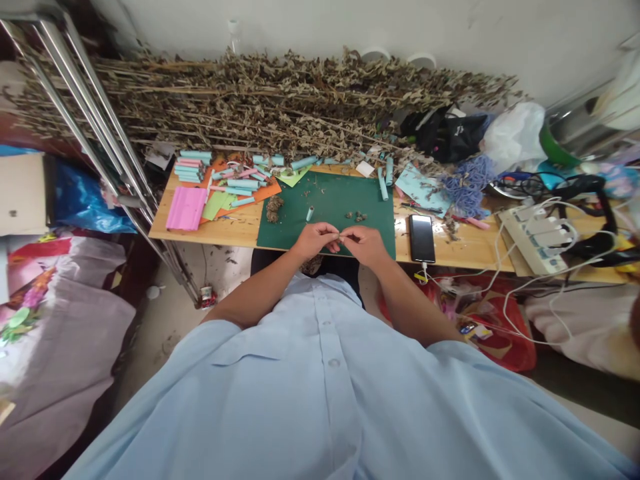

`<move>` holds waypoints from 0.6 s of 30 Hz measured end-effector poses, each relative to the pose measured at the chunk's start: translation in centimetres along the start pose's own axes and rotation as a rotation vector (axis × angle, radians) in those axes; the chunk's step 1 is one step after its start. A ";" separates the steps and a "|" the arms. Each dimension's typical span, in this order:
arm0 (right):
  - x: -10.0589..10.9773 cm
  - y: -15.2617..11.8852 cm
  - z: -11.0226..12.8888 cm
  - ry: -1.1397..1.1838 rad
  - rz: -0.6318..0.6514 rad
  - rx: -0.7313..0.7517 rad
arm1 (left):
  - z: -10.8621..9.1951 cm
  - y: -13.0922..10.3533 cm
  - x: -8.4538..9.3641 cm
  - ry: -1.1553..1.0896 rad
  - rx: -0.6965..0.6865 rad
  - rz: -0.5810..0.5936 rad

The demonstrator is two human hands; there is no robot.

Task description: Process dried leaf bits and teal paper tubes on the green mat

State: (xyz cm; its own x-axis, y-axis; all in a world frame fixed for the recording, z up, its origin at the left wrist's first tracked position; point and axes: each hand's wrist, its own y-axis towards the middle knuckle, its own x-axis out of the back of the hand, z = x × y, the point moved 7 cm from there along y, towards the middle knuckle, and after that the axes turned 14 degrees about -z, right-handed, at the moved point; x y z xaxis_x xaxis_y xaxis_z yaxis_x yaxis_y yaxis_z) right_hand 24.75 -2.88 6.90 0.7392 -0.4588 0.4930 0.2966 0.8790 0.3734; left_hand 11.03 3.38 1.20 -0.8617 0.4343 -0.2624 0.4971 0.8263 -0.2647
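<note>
My left hand (317, 239) and my right hand (364, 243) meet at the fingertips over the front edge of a green cutting mat (330, 193). Both are closed in a pinch, and whatever lies between the fingers is too small to make out. Just beyond my left hand a short pale-blue paper tube (310, 213) rests on the mat. A brown clump of crumbled dried plant (273, 209) lies at the mat's left side. Smaller dried bits (356, 216) sit beyond my right hand. More dried plant (313, 265) shows below my hands, near my lap.
Bundles of dried stalks (280, 100) line the wall behind the table. Blue and pink paper rolls (245, 183) are piled at left, beside a pink stack (187, 208). At right are a phone (422, 238), blue yarn (469, 183) and a power strip (537, 237). Metal crutches (100, 113) lean at left.
</note>
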 end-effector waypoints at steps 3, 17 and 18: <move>-0.2 -0.1 0.6 -0.075 -0.010 0.075 | -0.2 -0.1 -0.1 0.017 -0.019 0.001; -0.8 -1.9 -1.0 0.112 -0.251 -0.322 | 0.0 0.2 0.4 0.000 -0.056 -0.127; -1.1 -2.1 -1.6 0.188 -0.265 -0.398 | 0.0 0.3 0.5 -0.013 -0.058 -0.133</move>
State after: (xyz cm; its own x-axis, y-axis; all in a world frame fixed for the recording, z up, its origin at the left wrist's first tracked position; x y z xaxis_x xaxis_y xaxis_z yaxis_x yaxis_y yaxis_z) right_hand 24.25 -4.01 4.35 0.6927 -0.6734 0.2583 0.6687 0.7338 0.1197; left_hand 10.75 3.79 1.00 -0.9178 0.3155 -0.2409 0.3718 0.8958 -0.2436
